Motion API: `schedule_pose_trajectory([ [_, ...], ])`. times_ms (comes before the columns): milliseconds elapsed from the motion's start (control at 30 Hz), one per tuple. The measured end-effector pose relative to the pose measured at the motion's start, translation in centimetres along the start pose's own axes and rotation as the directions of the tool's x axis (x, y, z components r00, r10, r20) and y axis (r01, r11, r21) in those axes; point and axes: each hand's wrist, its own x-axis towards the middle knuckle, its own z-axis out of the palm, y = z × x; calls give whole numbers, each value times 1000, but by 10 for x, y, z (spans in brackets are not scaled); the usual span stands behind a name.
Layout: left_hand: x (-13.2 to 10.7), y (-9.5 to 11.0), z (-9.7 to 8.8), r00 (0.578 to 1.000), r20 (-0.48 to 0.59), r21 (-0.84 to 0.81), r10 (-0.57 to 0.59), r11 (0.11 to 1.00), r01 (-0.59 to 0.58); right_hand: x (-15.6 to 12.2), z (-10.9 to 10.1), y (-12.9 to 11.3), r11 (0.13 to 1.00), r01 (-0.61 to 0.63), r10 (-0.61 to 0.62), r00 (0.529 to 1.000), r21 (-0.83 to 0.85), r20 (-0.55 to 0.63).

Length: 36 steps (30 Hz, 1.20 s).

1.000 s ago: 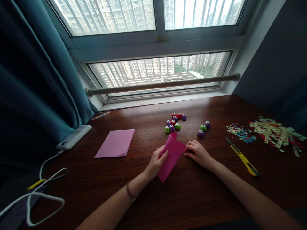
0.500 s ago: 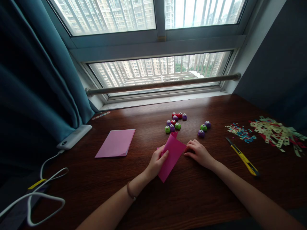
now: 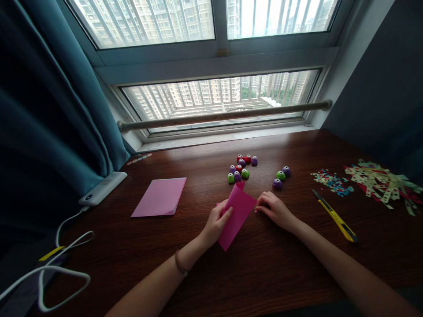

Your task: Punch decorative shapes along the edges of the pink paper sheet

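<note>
Pinching the pink paper (image 3: pixel 238 212) near the front edge of the table (image 3: pixel 264 273), the left hand (image 3: pixel 216 222) may crease it askew if the right hand (image 3: pixel 276 211), curled at its corner, grip unclear, slips.

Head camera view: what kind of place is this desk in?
Probably a home room high up, used for paper craft: wooden desk under a window facing tower blocks, small punches, cut scraps, a pink sheet in the left hand.
</note>
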Motion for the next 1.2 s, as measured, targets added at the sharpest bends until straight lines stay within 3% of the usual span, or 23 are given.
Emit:
schedule_pose_trajectory([
  [467, 0, 1, 0, 999, 7, 63, 44, 997, -44, 0, 1, -5, 996, 66, -66, 998, -55, -1],
  [567, 0, 4, 1, 997, 22, 110, 70, 991, -72, 4, -13, 4, 998, 44, -47, 996, -39, -74],
  [633, 0, 5, 1, 995, 46, 152, 94, 983, -100, 6, -33, 19, 999, -1, -8, 983, -48, -183],
  [667, -1, 5, 2, 993, 60, 176, 106, 978, -115, 5, -46, 30, 997, -38, 21, 965, -61, -261],
  [700, -1, 5, 2, 990, 75, 203, 117, 970, -130, 3, -60, 42, 989, -106, 58, 916, -102, -396],
  [800, -1, 2, 2, 985, 113, 291, 132, 943, -160, -10, -101, 81, 918, -308, 64, 737, -250, -673],
  [867, -2, -1, 2, 983, 130, 344, 130, 924, -168, -21, -121, 103, 869, -421, 63, 616, -260, -785],
  [933, -2, -3, 2, 982, 142, 388, 127, 905, -173, -30, -134, 117, 830, -501, 73, 535, -247, -841],
  [1033, -2, -4, 2, 979, 160, 436, 129, 880, -187, -37, -140, 127, 795, -560, 78, 474, -232, -877],
  [1200, -2, -5, 2, 975, 173, 493, 138, 845, -207, -41, -142, 129, 752, -620, 87, 431, -224, -898],
])
